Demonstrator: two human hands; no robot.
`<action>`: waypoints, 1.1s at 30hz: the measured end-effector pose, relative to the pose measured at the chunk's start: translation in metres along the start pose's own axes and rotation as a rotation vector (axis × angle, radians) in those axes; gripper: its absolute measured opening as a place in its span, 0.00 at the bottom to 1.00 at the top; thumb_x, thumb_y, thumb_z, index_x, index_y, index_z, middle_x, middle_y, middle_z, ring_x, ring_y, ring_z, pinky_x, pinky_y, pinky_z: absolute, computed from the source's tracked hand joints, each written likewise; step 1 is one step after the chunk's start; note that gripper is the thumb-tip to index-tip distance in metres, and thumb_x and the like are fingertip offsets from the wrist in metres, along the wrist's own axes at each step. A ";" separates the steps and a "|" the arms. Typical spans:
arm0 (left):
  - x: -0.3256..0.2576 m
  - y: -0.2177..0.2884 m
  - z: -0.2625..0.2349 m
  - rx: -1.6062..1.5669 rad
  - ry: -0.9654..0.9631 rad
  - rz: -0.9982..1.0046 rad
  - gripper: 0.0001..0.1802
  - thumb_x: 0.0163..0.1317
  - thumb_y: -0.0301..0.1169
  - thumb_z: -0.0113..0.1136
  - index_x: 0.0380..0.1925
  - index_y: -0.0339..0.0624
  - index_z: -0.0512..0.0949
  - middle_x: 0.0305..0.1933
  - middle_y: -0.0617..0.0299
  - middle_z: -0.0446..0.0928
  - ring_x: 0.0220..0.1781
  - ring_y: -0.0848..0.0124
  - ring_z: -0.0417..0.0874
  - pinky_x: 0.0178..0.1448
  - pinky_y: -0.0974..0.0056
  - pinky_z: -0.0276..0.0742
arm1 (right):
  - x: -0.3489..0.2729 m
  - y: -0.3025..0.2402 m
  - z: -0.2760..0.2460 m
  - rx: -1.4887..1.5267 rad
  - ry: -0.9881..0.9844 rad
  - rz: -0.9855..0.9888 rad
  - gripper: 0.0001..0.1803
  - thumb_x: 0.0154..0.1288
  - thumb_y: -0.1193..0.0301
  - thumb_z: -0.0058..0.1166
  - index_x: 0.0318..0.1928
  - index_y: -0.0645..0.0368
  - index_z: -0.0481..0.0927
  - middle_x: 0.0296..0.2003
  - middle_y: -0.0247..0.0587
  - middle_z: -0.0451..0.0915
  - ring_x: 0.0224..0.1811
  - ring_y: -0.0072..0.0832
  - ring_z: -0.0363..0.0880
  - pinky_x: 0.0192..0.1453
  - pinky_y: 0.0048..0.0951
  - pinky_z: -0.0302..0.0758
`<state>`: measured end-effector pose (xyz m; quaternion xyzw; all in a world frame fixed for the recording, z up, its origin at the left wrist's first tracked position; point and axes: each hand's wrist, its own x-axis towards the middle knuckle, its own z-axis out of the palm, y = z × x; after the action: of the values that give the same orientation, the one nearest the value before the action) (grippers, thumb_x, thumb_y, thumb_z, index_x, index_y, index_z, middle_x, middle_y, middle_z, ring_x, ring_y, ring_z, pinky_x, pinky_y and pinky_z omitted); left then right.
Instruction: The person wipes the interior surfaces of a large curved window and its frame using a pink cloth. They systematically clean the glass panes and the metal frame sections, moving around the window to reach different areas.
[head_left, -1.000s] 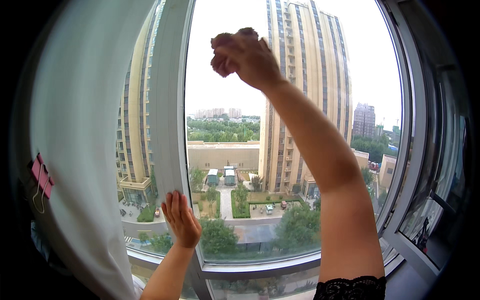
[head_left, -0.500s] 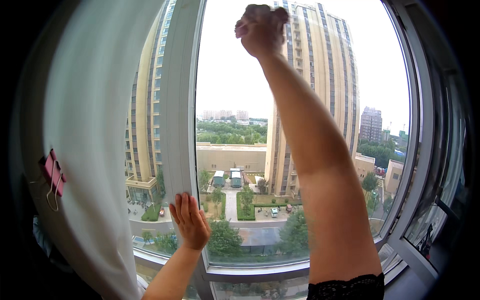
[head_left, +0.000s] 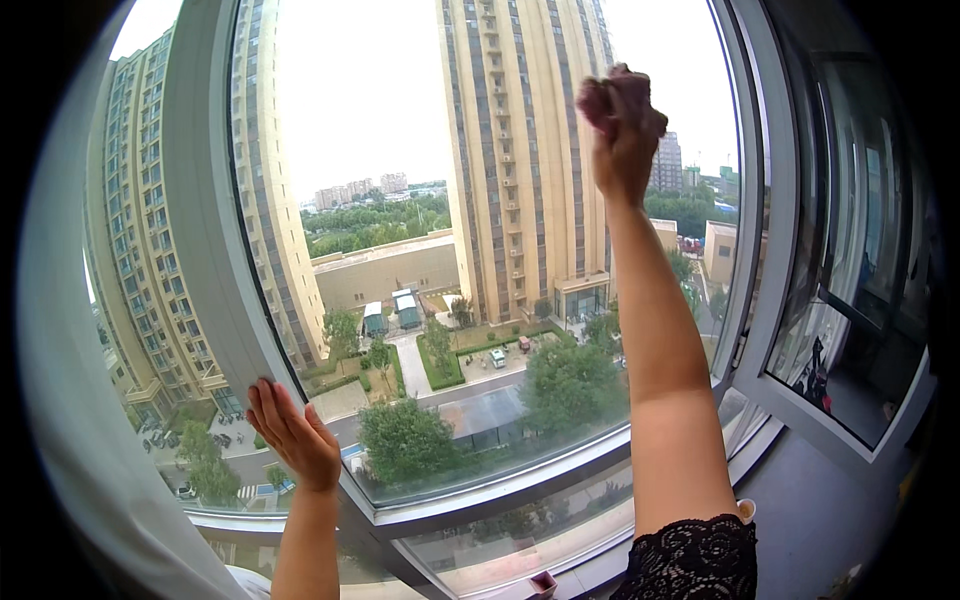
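Note:
My right hand is raised against the right part of the tall window pane, its arm stretched up. Bunched in its fingers is a reddish-brown cloth, slightly blurred and partly covered by the hand. Lower on the left, my left hand lies with fingers stretched out on the white upright window frame. Nothing is in that hand. A black lace sleeve covers the upper part of my right arm.
A white curtain hangs along the left. An opened window sash stands at the right. Near the sill at the bottom are a small reddish box and a cup. Tall buildings and trees show outside, far below.
My right hand has moved the cloth rightward and down across the pane. The view has turned right and tilted. My left hand stays on the frame.

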<state>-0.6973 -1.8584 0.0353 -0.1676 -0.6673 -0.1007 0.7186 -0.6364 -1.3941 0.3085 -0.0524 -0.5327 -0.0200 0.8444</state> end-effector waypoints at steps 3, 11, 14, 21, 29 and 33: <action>0.005 0.001 0.003 -0.012 0.000 -0.002 0.29 0.74 0.31 0.46 0.72 0.31 0.56 0.76 0.44 0.55 0.79 0.47 0.54 0.78 0.43 0.45 | -0.056 0.062 -0.060 -0.187 0.022 0.296 0.22 0.67 0.65 0.51 0.60 0.52 0.78 0.63 0.56 0.69 0.62 0.52 0.73 0.65 0.53 0.72; 0.012 -0.016 -0.003 0.026 0.035 0.068 0.28 0.76 0.32 0.45 0.71 0.32 0.58 0.75 0.45 0.58 0.77 0.46 0.58 0.78 0.43 0.50 | -0.199 -0.184 -0.112 0.413 -0.363 -0.041 0.33 0.67 0.51 0.51 0.70 0.44 0.68 0.75 0.48 0.54 0.79 0.51 0.46 0.75 0.63 0.47; 0.007 -0.002 0.014 -0.039 0.053 0.038 0.28 0.75 0.30 0.46 0.71 0.32 0.58 0.75 0.46 0.58 0.77 0.48 0.58 0.77 0.44 0.50 | -0.244 -0.200 -0.123 0.589 -0.583 -0.555 0.30 0.67 0.51 0.53 0.68 0.39 0.70 0.73 0.36 0.59 0.77 0.41 0.53 0.79 0.58 0.45; 0.006 -0.023 -0.009 0.036 0.000 0.059 0.29 0.74 0.30 0.46 0.72 0.34 0.56 0.76 0.47 0.57 0.78 0.49 0.57 0.78 0.45 0.47 | -0.096 -0.026 -0.061 0.059 -0.341 -0.203 0.16 0.71 0.52 0.50 0.55 0.37 0.78 0.60 0.46 0.72 0.60 0.44 0.75 0.57 0.48 0.77; 0.007 -0.003 0.005 0.034 0.020 0.023 0.30 0.75 0.32 0.47 0.72 0.32 0.56 0.76 0.46 0.56 0.79 0.50 0.55 0.79 0.45 0.46 | -0.044 -0.004 -0.052 0.162 0.104 0.718 0.28 0.71 0.49 0.44 0.52 0.64 0.72 0.40 0.50 0.82 0.45 0.34 0.81 0.58 0.35 0.75; 0.006 -0.020 -0.004 0.045 0.005 0.057 0.30 0.75 0.32 0.46 0.73 0.33 0.55 0.76 0.47 0.56 0.79 0.50 0.55 0.79 0.45 0.47 | -0.082 -0.191 -0.018 0.288 -0.164 -0.120 0.33 0.65 0.45 0.52 0.56 0.60 0.77 0.64 0.53 0.64 0.69 0.54 0.55 0.69 0.59 0.58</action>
<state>-0.7003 -1.8781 0.0427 -0.1699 -0.6626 -0.0656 0.7265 -0.6729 -1.5875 0.2397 0.0994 -0.5993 0.0104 0.7943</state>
